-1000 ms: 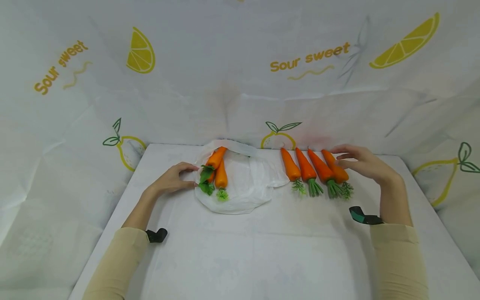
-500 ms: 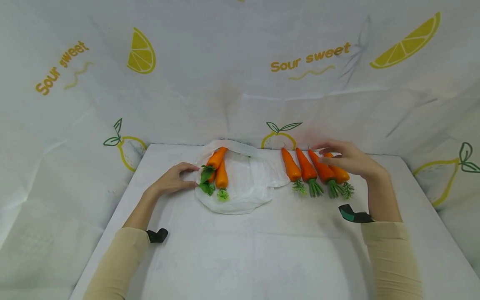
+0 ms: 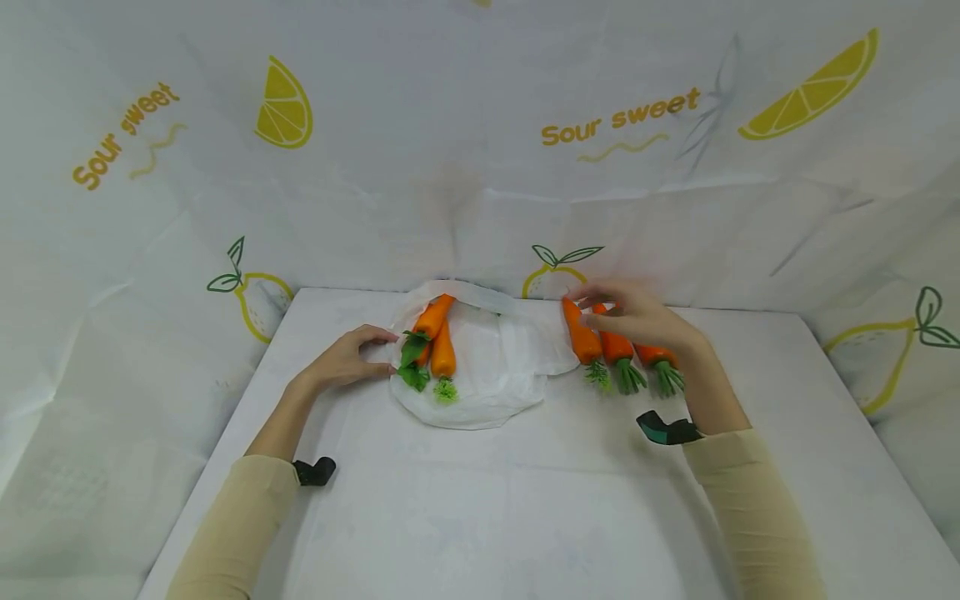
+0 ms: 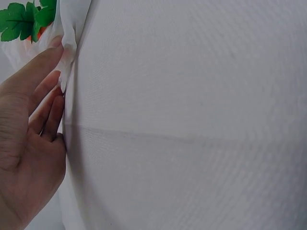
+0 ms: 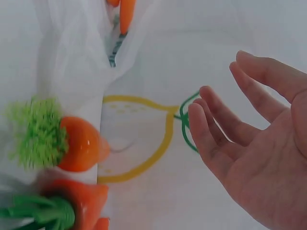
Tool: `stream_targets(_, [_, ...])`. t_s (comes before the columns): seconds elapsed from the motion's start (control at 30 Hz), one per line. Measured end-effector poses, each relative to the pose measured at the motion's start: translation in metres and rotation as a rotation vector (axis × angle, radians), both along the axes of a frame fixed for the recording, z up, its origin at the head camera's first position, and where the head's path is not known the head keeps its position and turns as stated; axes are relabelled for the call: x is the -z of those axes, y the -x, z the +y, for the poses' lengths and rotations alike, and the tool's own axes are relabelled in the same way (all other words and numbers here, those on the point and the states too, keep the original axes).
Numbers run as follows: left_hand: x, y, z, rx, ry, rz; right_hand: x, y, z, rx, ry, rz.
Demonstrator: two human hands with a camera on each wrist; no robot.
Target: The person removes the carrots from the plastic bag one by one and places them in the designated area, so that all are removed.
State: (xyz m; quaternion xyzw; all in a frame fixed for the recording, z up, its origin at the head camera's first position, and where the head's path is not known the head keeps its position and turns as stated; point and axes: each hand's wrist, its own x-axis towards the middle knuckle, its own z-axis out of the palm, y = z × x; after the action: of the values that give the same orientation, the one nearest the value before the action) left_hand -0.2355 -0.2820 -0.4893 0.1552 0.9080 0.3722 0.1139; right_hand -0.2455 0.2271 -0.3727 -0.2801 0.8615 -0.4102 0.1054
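My left hand rests at the left edge of a thin white plastic bag, thumb and fingers apart. In the left wrist view its fingertips touch the bag's edge, near green leaves. Inside the bag are several orange carrots with green tops. My right hand holds nothing, its fingers spread and slightly bent above a row of carrots right of the bag. The row's leftmost carrot and a middle carrot show partly; my right hand and wrist hide the rightmost one.
A white-covered table lies beneath everything. Directly behind its far edge rises a white cloth backdrop printed with lemons and lettering. Each wrist wears a black camera mount, such as the right one.
My right hand has moved left along the row, from the rightmost carrot to above the leftmost ones. The left hand, the bag and the carrots have stayed put.
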Motion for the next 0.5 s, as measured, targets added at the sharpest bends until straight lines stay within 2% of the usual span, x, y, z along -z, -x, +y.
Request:
stream_targets(0.1, [0.001,0.0,0.0,-0.002,0.001,-0.004,-0.001,0.0,-0.014,-0.003,0.012,-0.029])
stream_targets(0.23, [0.001,0.001,-0.001,-0.006,0.0,-0.01,-0.001,0.004,-0.031,-0.041,0.026,-0.02])
stream_targets(0.33, [0.001,0.001,-0.001,-0.007,0.0,-0.013,0.002,0.009,-0.044,-0.083,0.044,-0.01])
stream_targets(0.5, [0.001,0.001,0.0,-0.008,0.006,-0.017,0.008,0.012,-0.066,-0.123,0.053,-0.044])
